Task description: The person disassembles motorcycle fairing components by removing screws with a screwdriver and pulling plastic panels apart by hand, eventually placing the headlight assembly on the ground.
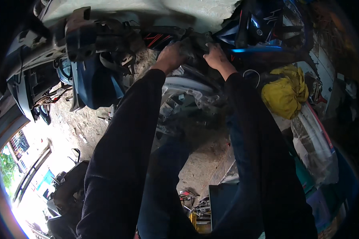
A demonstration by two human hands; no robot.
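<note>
**Both hands on a dark motorcycle part**

A clear plastic bag [315,147] at the right holds pale items, too blurred to tell. Above it lies a yellow cloth [285,95]. The left hand [172,55] and right hand [216,55] are both closed around a dark grimy part [195,42] above the silver frame [187,85].

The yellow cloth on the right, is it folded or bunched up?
Bunched up. The yellow cloth sits in a crumpled lump with loose creases, no flat folded layers, right of the sleeve.
</note>
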